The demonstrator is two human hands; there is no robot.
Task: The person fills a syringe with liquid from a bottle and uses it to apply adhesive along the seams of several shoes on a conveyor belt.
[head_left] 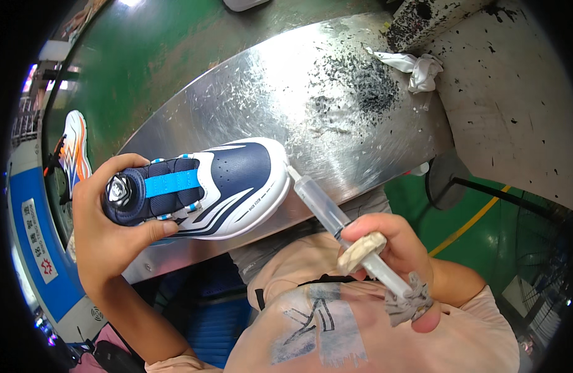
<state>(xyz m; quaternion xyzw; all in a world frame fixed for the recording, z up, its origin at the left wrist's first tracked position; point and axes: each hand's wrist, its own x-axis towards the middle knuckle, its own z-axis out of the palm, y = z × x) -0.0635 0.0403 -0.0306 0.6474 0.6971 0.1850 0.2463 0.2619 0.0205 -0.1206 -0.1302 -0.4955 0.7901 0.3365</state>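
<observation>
A navy and white sports shoe (pixel 236 180) with a bright blue strap and a round dial is held over the metal table (pixel 236 93). My left hand (pixel 106 224) grips it round the ankle end, thumb on the near side. In my right hand (pixel 392 248) is a clear plastic syringe (pixel 323 202), wrapped with pale material at its flange and grey material at the plunger end. The syringe's tip meets or nearly meets the shoe's white toe edge. Whether it touches, I cannot tell.
A white and orange shoe (pixel 75 149) lies at the far left on the green surface (pixel 150 62). Crumpled white tissue (pixel 423 68) rests at the table's right, near a stained pale panel (pixel 510 93). Dark residue (pixel 367 87) marks the metal. A fan-like black guard (pixel 541 311) stands lower right.
</observation>
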